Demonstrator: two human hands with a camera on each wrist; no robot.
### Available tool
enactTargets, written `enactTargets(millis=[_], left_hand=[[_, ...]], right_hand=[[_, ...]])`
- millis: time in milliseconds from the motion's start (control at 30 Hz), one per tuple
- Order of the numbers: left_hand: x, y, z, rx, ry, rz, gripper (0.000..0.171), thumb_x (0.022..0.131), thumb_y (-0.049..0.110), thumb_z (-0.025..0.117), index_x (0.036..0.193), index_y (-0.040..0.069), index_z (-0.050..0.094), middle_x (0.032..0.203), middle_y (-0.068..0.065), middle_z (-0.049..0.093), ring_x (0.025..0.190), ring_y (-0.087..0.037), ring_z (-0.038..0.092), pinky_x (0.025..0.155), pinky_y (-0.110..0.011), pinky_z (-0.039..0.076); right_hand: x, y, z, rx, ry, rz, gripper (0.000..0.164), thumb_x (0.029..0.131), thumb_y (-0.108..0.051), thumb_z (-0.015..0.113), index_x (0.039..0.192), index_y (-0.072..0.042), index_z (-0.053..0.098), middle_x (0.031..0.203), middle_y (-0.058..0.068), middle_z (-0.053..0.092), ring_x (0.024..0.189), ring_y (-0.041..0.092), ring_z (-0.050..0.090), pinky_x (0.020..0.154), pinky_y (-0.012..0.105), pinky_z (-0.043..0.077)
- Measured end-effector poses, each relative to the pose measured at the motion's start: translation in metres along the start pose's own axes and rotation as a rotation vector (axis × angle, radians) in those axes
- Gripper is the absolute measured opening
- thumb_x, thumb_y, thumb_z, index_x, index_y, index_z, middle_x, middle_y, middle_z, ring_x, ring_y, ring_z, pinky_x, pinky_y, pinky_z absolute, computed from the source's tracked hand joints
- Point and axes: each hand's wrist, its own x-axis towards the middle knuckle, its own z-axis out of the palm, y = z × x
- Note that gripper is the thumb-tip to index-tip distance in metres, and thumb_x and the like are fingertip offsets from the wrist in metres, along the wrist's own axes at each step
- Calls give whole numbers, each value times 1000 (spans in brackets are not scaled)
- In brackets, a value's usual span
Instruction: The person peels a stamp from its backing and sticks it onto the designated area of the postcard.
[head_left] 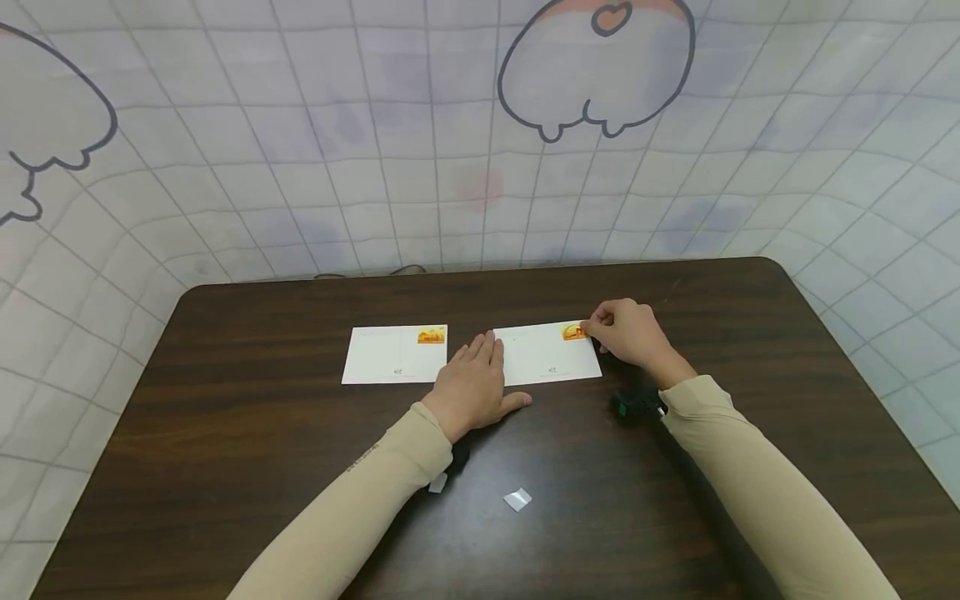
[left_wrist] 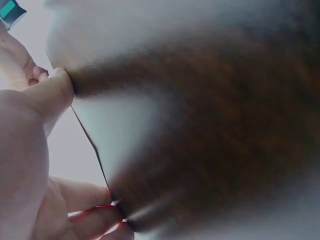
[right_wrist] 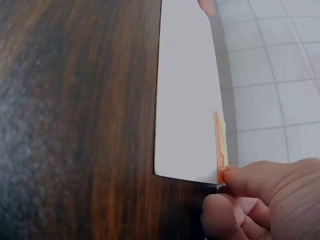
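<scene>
Two white postcards lie side by side on the dark table, each with an orange-yellow stamp at its upper right corner. My left hand [head_left: 476, 383] rests flat with fingers straight over the left end of the right postcard [head_left: 543, 354], its thumb out to the right on the table. At the far right corner of that card, my right hand [head_left: 626, 333] has thumb and index finger bent together. In the right wrist view a fingertip touches the stamp [right_wrist: 219, 145] at the corner, with another finger just below the card's edge. The left postcard [head_left: 386, 358] lies beside my left hand.
A small shiny whitish scrap [head_left: 517, 499] lies near the front of the table [head_left: 225, 467]. Another pale piece [head_left: 438, 482] shows by the left wrist. A dark wrist device [head_left: 636, 406] sits under the right wrist. Grid-patterned cloth [head_left: 375, 167] hangs behind the table.
</scene>
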Motion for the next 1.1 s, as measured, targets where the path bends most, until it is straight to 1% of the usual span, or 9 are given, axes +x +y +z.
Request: enactTargets(millis=[200, 333, 467, 567, 667, 767, 833, 967, 1100], left_hand=[[5, 0, 6, -4, 0, 1, 93, 100, 66, 51, 160, -3, 31, 170, -20, 29, 159, -32, 32, 130, -43, 30], [6, -1, 10, -29, -2, 21, 93, 101, 65, 51, 161, -3, 30, 170, -20, 29, 159, -31, 31, 130, -42, 31], [6, -3, 11, -65, 8, 40, 92, 101, 63, 52, 161, -3, 29, 170, -20, 29, 159, -31, 31, 130, -43, 31], [6, -8, 12, -81, 35, 67, 92, 101, 62, 53, 161, -3, 29, 170, -20, 29, 160, -31, 31, 131, -43, 29], [3, -17, 11, -93, 82, 103, 90, 102, 61, 52, 161, -3, 27, 171, -19, 27, 161, -30, 29, 132, -44, 26], [-2, -31, 7, -99, 161, 137, 87, 104, 58, 51, 161, -3, 29, 170, -20, 29, 160, -31, 30, 131, -46, 27], [-7, -41, 1, -91, 214, 136, 84, 105, 57, 50, 160, -4, 32, 168, -21, 33, 159, -33, 33, 130, -47, 30], [-20, -63, -10, -57, 323, 85, 80, 105, 56, 52, 155, -6, 41, 162, -23, 43, 153, -36, 41, 127, -49, 35], [-39, -89, -11, -13, 396, 26, 78, 103, 54, 57, 151, -5, 47, 157, -23, 51, 149, -39, 47, 123, -52, 40]], right_hand=[[2, 6, 4, 20, -5, 6, 38, 105, -38, 57, 106, -5, 75, 85, 10, 75, 64, 16, 67, 55, 28, 47], [1, 12, 6, 19, -17, 19, 41, 105, -40, 55, 107, -5, 76, 88, 11, 76, 65, 16, 68, 56, 29, 47], [0, 15, 7, 11, 0, 15, 42, 105, -41, 56, 106, -4, 76, 86, 12, 76, 64, 16, 68, 56, 28, 47], [1, 17, 7, 12, 11, 9, 46, 105, -44, 54, 106, -3, 75, 81, 10, 75, 64, 16, 67, 57, 28, 46], [-1, 21, 8, 38, 26, -6, 49, 105, -47, 53, 106, -3, 75, 78, 9, 75, 66, 16, 69, 60, 29, 48], [-6, 30, 5, 59, 59, -33, 50, 105, -50, 52, 109, -5, 74, 82, 10, 75, 69, 18, 71, 65, 30, 51], [-12, 36, 1, 51, 87, -57, 51, 106, -51, 52, 113, -6, 74, 86, 11, 76, 72, 18, 72, 66, 31, 52], [-26, 48, -11, 35, 130, -98, 50, 106, -53, 51, 120, -10, 72, 92, 12, 77, 78, 20, 73, 66, 32, 52], [-45, 56, -22, -11, 170, -156, 44, 106, -49, 53, 120, -12, 72, 97, 11, 76, 82, 22, 69, 69, 34, 50]])
